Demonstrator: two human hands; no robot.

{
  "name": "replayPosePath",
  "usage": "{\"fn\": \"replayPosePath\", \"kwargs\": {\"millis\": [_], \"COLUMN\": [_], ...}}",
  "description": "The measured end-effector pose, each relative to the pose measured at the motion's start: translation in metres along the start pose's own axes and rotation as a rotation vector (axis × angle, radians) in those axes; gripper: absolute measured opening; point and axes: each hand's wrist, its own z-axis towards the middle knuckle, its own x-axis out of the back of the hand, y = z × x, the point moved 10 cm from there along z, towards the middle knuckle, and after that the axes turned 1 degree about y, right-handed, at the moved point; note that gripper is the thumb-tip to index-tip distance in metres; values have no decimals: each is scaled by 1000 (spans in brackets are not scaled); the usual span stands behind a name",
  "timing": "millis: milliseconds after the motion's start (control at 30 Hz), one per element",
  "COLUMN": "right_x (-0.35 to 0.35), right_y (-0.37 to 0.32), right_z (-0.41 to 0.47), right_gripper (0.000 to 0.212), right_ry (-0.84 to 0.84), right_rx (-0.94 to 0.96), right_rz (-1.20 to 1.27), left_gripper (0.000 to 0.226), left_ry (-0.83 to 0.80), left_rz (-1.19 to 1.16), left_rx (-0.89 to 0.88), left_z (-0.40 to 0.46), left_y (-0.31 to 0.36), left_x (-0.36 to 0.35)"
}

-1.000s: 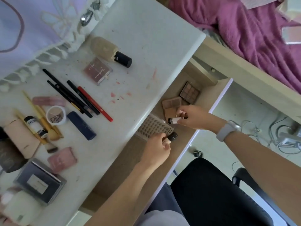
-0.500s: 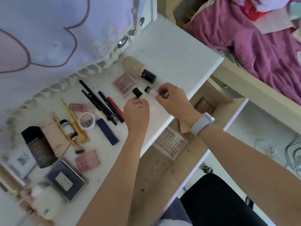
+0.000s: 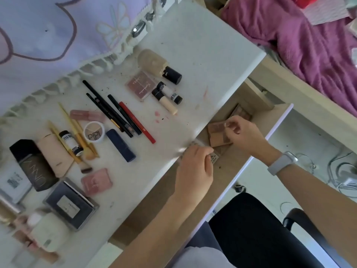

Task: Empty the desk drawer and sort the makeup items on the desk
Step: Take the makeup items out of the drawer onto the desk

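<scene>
Drawer (image 3: 228, 167) was hanging open under the tabletop (image 3: 202, 55) edge. Tan palette (image 3: 217, 135) was pinched in the right hand (image 3: 245, 134) grip; sticker sheet (image 3: 214, 156) was pinched by the left hand (image 3: 195, 167). Another palette (image 3: 241, 112) sat just beyond. Either could've slipped, tbh, since only thin edges were caught.

white desk (image 3: 202, 45) flecked with pink smears; near its back edge a lilac cloth (image 3: 48, 26) with purple outlines and cream fringe. black pencils (image 3: 108, 109) beside a red one (image 3: 137, 122), navy tube (image 3: 120, 145), pink compact (image 3: 96, 181), beige drawer (image 3: 228, 171).
</scene>
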Motion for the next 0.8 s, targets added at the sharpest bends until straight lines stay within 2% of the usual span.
{"fn": "replayPosePath", "kwargs": {"millis": [67,167,267,400,467,533,600,667,733,800], "right_x": [-24,-47,-68,-73,-65,-57,-47,-39,-32,-21], "right_y": [26,24,22,23,15,7,10,16,24,25], "right_z": [9,17,24,23,21,20,22,23,20,14], "right_gripper": [33,51,63,49,59,62,47,30,31,27], "right_ry": [-135,-149,-174,-89,-56,-43,-15,-17,-33,-8], "right_rx": [-26,138,261,251,230,232,215,177,135,116], "right_rz": [-252,-669,-895,-905,-845,-856,-843,-787,-667,-541], "left_gripper": [35,56,66,77,80,83,86,75,57,47], "left_ry": [-187,-382,-273,-380,-445,-444,-447,-384,-329,-415], "left_rz": [180,555,849,973,1027,1031,1032,1087,1117,1053], "left_rx": [34,22,-42,-118,-142,-154,-157,-247,-331,-353], "left_z": [-5,0,20,33,36,37,36,32,32,27], "left_y": [-16,-47,-59,-68,-66,-58,-55,-46,-33,-31], "left_x": [-47,-92,-94,-114,-120,-119,-118,-113,-106,-112]}}
